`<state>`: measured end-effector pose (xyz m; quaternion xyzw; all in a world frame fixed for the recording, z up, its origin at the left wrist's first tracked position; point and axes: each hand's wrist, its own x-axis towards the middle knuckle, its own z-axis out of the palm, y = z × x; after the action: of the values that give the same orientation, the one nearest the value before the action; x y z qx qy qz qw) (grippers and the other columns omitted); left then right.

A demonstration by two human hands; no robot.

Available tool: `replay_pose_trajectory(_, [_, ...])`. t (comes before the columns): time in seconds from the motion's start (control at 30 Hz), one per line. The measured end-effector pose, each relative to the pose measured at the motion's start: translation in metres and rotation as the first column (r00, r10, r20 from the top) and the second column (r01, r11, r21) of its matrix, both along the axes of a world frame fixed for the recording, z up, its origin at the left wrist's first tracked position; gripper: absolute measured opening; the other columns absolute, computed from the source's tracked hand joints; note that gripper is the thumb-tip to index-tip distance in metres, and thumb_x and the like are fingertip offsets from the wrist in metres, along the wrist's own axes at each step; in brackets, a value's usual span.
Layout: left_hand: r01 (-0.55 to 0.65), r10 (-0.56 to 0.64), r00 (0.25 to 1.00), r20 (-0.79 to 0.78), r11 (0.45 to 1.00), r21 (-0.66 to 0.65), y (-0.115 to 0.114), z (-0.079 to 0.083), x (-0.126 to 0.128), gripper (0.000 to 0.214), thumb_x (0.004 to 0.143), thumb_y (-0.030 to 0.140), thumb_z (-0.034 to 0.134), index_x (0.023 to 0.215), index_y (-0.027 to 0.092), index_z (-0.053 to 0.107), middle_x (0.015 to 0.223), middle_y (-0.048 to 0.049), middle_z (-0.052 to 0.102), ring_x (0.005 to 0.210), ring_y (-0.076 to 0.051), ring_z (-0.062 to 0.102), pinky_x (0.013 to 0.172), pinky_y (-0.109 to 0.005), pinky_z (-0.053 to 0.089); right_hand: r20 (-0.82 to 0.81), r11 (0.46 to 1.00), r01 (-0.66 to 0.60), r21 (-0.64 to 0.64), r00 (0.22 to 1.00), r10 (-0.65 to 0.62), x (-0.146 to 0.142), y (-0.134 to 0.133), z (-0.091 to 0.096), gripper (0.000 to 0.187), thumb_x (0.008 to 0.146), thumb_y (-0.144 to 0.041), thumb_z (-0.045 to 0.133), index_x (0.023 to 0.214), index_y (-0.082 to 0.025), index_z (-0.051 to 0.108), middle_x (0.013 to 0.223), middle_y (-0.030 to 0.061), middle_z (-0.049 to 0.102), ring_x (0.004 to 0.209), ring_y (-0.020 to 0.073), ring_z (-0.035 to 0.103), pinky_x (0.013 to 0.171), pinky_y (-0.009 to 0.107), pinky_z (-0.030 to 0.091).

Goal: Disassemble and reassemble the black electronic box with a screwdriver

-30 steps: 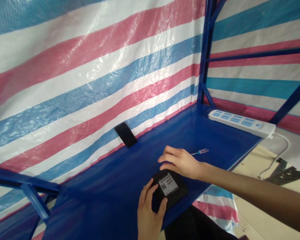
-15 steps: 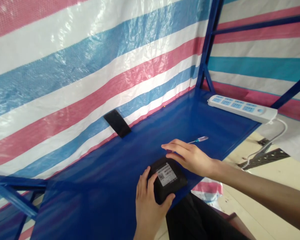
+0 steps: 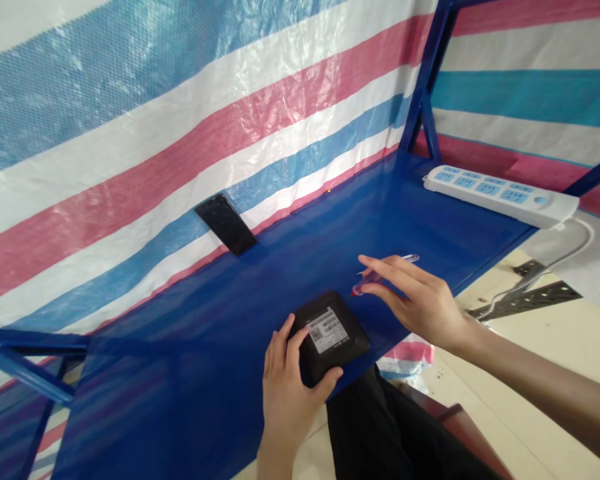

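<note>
A small black electronic box [image 3: 357,337] with rounded corners lies on the blue table, its white barcode label [image 3: 327,330] facing up. My left hand [image 3: 291,383] grips its left side, with the thumb at the near edge and fingertips on the top. To the right of the box, my right hand [image 3: 420,297] is apart from it, thumb and fingers closed on a screwdriver with a clear purplish handle [image 3: 367,283] and a red end. Behind those fingers lies a second screwdriver [image 3: 411,258] with a clear handle, partly hidden.
A black phone [image 3: 226,223] leans against the striped sheet [image 3: 300,107] at the back of the blue table [image 3: 180,393]. At the far right end sits a white power strip [image 3: 500,197], its cord hanging down. Blue frame posts [image 3: 425,87] stand at the table's ends.
My right hand has moved right, away from the box, with the purplish screwdriver. It now covers more of the lying screwdriver. My left hand stays on the box; the view has shifted slightly.
</note>
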<state>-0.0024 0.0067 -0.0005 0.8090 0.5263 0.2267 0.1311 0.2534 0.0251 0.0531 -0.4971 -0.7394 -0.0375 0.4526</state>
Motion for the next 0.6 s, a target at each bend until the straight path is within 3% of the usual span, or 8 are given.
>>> replay_pose_trajectory(0.17, [-0.003, 0.003, 1.0, -0.003, 1.0, -0.007, 0.001, 0.001, 0.001, 0.055, 0.078, 0.032, 0.074, 0.126, 0.027, 0.048, 0.147, -0.0103, 0.048, 0.132, -0.039, 0.048, 0.103, -0.063, 0.044, -0.01, 1.0, -0.007, 0.004, 1.0, 0.007, 0.004, -0.005, 0.004, 0.042, 0.097, -0.022, 0.056, 0.138, -0.026, 0.052, 0.092, 0.003, 0.071, 0.081, 0.0139, 0.071, 0.08, 0.024, 0.06])
replay_pose_trajectory(0.4, [-0.018, 0.018, 1.0, -0.008, 1.0, -0.023, 0.001, 0.001, 0.001, 0.055, 0.079, 0.035, 0.073, 0.128, 0.028, 0.048, 0.149, -0.0091, 0.047, 0.133, -0.039, 0.047, 0.105, -0.063, 0.043, -0.024, 0.965, -0.198, -0.172, 0.98, 0.197, -0.002, -0.022, 0.013, 0.047, 0.102, -0.024, 0.045, 0.149, -0.026, 0.039, 0.098, 0.0044, 0.07, 0.085, 0.0131, 0.072, 0.08, 0.023, 0.06])
replay_pose_trajectory(0.6, [-0.022, 0.022, 1.0, -0.006, 0.999, -0.039, 0.001, 0.001, 0.001, 0.055, 0.078, 0.034, 0.074, 0.127, 0.028, 0.05, 0.149, -0.0083, 0.047, 0.134, -0.038, 0.046, 0.106, -0.061, 0.043, 0.074, 0.922, -0.26, -0.286, 0.954, 0.291, -0.008, -0.026, 0.023, 0.046, 0.102, -0.024, 0.041, 0.149, -0.021, 0.039, 0.108, 0.0083, 0.069, 0.09, 0.0155, 0.073, 0.081, 0.026, 0.062])
